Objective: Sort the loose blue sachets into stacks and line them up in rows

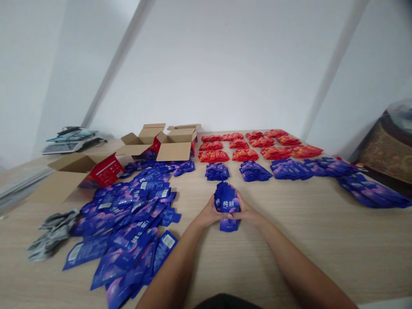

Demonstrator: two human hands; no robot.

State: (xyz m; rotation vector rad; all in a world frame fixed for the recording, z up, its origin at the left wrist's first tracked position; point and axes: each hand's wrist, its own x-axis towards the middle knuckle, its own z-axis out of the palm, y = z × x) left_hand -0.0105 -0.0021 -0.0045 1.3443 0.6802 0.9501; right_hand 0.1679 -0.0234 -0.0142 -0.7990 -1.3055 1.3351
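Observation:
Both hands grip a small stack of blue pouches with white lettering, held in front of me above the table. My left hand closes on its left side, and my right hand on its right side; the thumbs meet across the front. The fingers behind the stack are hidden. To the left spreads a loose heap of the same blue pouches, some showing white barcode labels. Just beyond my hands lie bundles of blue pouches, in a row reaching to the right.
Bundles of red pouches fill rows at the back. Open cardboard boxes stand at the back left, with another open box nearer. Grey gloves lie at the left. A patterned brown object stands at the right edge.

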